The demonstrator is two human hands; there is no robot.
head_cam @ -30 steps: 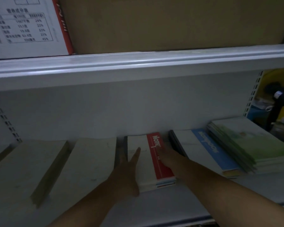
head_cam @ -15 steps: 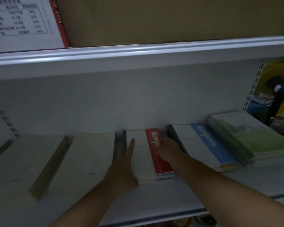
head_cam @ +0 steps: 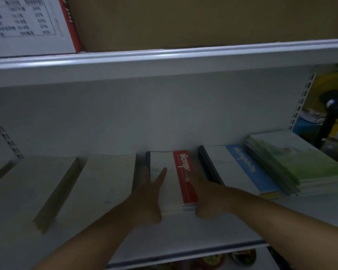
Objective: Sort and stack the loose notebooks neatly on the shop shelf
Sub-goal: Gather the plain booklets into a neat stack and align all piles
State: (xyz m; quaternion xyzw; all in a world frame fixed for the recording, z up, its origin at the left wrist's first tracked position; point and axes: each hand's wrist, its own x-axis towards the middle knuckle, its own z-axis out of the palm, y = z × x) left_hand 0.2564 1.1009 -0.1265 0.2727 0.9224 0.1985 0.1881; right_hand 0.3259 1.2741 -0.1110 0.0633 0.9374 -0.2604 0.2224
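A stack of white notebooks with a red band (head_cam: 180, 176) lies in the middle of the shop shelf (head_cam: 183, 238). My left hand (head_cam: 148, 193) presses flat against the stack's left side, thumb lying on the top cover. My right hand (head_cam: 205, 193) is against the stack's right side, fingers along the red band. To the right lies a white stack with a blue band (head_cam: 240, 168), then a green stack (head_cam: 293, 162) overlapping its right edge. Two pale beige stacks (head_cam: 105, 182) (head_cam: 27, 184) lie to the left.
The upper shelf edge (head_cam: 164, 57) hangs low above, carrying a brown carton (head_cam: 183, 20) and a white printed box (head_cam: 27, 24). The shelf's right upright (head_cam: 302, 102) bounds the bay; cluttered items with a dark handheld device (head_cam: 334, 110) stand beyond it.
My right hand has slid back toward the near right side of the red-banded stack. My left hand stays on its left side. The camera moved slightly closer and lower.
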